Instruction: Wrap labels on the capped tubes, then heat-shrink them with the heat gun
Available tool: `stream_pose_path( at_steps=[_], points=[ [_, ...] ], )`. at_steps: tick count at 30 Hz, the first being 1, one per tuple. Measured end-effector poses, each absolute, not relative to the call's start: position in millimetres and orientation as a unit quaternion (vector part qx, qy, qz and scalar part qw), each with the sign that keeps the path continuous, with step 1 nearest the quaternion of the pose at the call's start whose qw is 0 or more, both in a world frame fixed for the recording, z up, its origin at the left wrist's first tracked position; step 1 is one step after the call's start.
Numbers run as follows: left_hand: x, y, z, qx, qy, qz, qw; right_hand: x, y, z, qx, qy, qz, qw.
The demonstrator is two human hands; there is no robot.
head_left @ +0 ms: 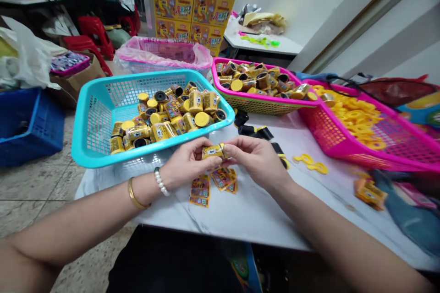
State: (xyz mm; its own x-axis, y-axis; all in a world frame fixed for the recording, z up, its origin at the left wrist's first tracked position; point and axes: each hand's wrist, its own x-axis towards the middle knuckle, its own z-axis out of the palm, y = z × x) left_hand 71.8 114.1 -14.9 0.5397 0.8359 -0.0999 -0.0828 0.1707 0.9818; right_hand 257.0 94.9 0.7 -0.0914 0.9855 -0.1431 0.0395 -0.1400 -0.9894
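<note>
Hands (187,162) around glossy yellow cylinder (212,151)

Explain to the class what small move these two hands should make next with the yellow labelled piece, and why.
Probably roll the small yellow-labelled cylinder once between the left hand and right hand to seat its label, since both hold it and loose labels lie below.

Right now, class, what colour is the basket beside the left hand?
Turquoise basket, clearest in the head view.
</note>
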Motion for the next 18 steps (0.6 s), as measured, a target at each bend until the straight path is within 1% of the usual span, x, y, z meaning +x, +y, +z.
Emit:
stream_pose_path(
  at_steps=[5,7,9,12,14,16,18],
  points=[
    [67,125,-18,0.534,0.374,0.241,0.719,264,90,-16,-0.500,-0.464,0.606,0.409],
    [66,127,-17,0.530,0.376,0.224,0.726,268,91,-18,-0.483,-0.493,0.578,0.437],
    [64,129,-16,0.517,0.378,0.218,0.736,271,93,-19,-0.463,-0.541,0.521,0.470],
    [65,129,-15,0.498,0.381,0.222,0.747,272,95,-20,-0.439,-0.607,0.440,0.495],
    [66,127,-16,0.497,0.383,0.238,0.741,271,94,-20,-0.447,-0.620,0.414,0.494],
    [67,123,-17,0.503,0.386,0.270,0.724,269,91,-20,-0.474,-0.597,0.425,0.488],
    [68,118,-16,0.532,0.385,0.309,0.689,265,88,-21,-0.499,-0.537,0.494,0.467]
  ],
)
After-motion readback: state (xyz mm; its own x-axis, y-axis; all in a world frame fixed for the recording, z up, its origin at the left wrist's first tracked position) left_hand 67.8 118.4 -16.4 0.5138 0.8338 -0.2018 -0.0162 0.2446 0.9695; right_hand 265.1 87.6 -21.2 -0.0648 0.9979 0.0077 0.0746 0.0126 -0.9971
